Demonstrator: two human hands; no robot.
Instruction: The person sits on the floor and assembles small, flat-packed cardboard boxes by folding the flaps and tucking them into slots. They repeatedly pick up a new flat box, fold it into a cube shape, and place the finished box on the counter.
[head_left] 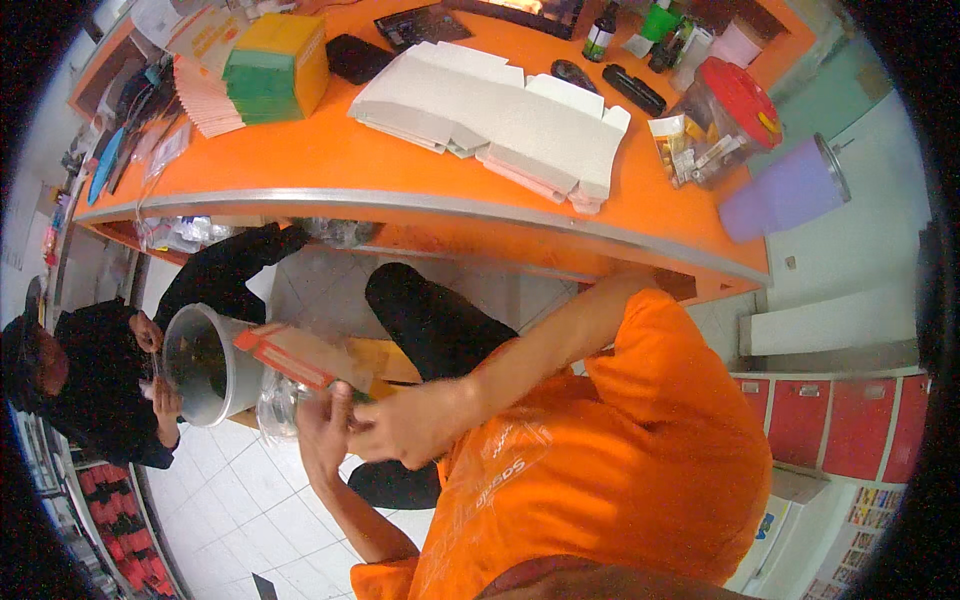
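My left hand (322, 435) is closed at the lower end of a flat orange-and-beige carton (298, 358), its thumb pointing up against it. Close beside it, my right hand (412, 424) has its fingers curled in, almost touching the left thumb; what they hold, if anything, is hidden. Beneath the carton is a clear plastic container or bag (278, 408), partly covered by the left hand. A yellow-brown box (385, 360) shows behind the carton, near my knee. Left of the carton stands a white bucket (237, 375) with something dark inside.
A person in black (95, 390) sits at the left beyond the bucket, both hands near it. The orange desk (400, 185) carries flattened white cartons (490, 110), a stack of green-and-yellow packs (270, 80), a red-lidded jar (735, 105) and a purple tumbler (785, 190).
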